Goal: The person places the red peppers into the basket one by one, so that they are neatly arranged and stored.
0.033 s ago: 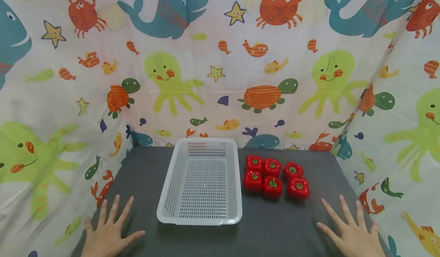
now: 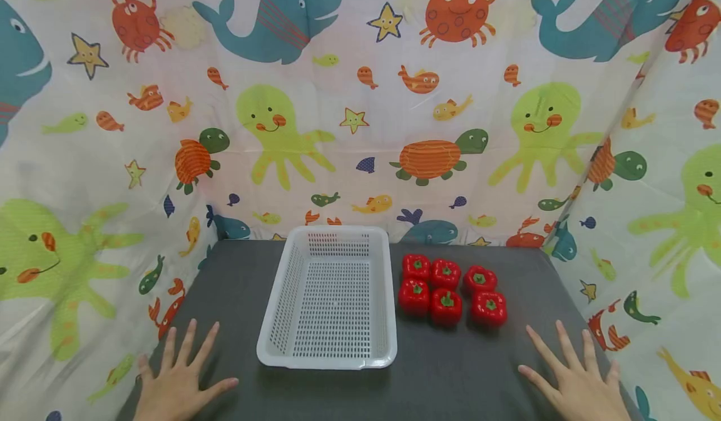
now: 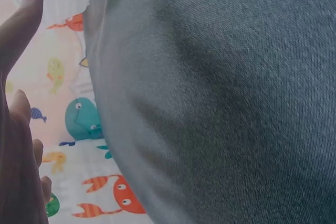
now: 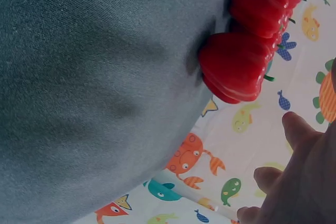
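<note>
My left hand (image 2: 179,374) is at the lower left of the head view, fingers spread and holding nothing. At the lower right my right hand (image 2: 580,374) also has its fingers spread, with nothing in it. Between them stands a white plastic basket (image 2: 327,363) with a perforated floor and nothing inside. To its right sit several red bell peppers (image 2: 446,307) with green stems, in a close cluster. The right hand is nearest a front pepper (image 2: 489,309); the right wrist view shows the peppers (image 4: 236,64) apart from the fingers (image 4: 299,129).
A dark grey cloth-covered table (image 2: 450,371) carries everything. White curtains (image 2: 360,177) printed with sea animals stand behind it and along both sides. The basket's far end is close to the back edge.
</note>
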`<state>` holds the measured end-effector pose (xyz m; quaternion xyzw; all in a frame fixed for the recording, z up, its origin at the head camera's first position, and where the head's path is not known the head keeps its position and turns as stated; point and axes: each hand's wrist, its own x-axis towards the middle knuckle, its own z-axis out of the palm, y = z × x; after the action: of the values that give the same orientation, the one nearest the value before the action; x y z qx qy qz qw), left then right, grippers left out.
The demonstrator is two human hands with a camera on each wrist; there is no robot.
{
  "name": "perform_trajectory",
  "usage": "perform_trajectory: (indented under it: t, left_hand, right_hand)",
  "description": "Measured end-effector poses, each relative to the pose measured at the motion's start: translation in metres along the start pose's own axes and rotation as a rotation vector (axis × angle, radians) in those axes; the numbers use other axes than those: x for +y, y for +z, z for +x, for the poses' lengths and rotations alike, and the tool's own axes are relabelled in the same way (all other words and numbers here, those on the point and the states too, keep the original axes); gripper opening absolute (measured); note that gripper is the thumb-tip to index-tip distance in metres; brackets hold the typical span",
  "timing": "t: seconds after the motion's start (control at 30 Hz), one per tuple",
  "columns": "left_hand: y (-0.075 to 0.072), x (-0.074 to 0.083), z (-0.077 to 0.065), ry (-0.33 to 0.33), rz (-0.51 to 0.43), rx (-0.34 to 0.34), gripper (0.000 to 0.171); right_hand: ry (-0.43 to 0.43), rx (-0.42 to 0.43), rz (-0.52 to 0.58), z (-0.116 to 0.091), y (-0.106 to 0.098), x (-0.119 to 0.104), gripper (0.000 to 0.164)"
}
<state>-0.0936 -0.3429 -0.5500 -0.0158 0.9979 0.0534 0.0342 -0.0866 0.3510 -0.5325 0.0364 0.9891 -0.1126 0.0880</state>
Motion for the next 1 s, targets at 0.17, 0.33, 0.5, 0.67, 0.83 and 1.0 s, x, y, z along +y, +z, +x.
perform_trajectory:
  t: [0.17,0.33,0.5,0.67,0.83,1.0]
  left_hand:
    - [-0.002,0.004,0.006,0.005,-0.079,0.014,0.110]
    - [-0.002,0.018,0.016,0.049,-0.376,0.030,0.097]
    - [0.000,0.033,0.021,0.121,-0.658,0.012,0.091]
    - [0.001,0.050,0.025,0.151,-0.813,0.015,0.103]
    - [0.011,0.067,0.030,0.172,-0.895,0.029,0.109]
    - [0.022,0.079,0.033,0.183,-0.927,0.049,0.106]
  right_hand:
    - [-0.001,0.001,0.009,0.001,0.002,-0.001,0.097]
    - [-0.017,0.055,0.019,0.003,0.000,-0.004,0.094]
    - [-0.018,0.057,0.038,0.010,0.000,-0.010,0.097]
    - [-0.037,0.079,0.083,0.023,0.003,-0.012,0.111]
    - [-0.080,0.146,0.144,0.029,0.006,-0.012,0.114]
    - [-0.123,0.224,0.221,0.036,0.015,-0.012,0.111]
